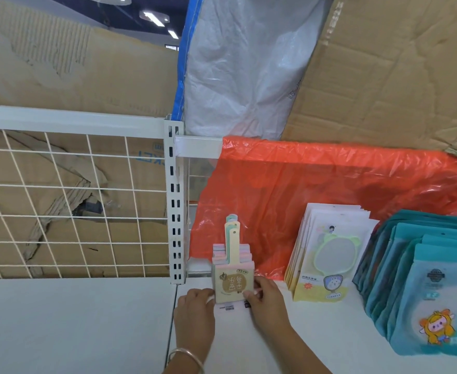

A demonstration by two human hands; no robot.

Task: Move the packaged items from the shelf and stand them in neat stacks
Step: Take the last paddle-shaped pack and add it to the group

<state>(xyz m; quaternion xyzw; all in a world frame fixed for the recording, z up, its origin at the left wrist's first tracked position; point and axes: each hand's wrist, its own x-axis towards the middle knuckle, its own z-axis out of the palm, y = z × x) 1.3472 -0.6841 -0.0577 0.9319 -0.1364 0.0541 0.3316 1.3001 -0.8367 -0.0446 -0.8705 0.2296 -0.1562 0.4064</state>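
Note:
A stack of small pastel packaged items with handle-like tops stands upright on the white shelf, near the white slotted upright. My left hand holds the stack's left lower edge. My right hand grips its right lower corner, fingers curled on the front pack. To the right a row of white mirror packs leans upright. Further right a row of teal cartoon packs leans the same way.
A red plastic sheet hangs behind the packs. The white slotted post and a wire grid panel stand at the left. Cardboard and a clear plastic bag rise behind.

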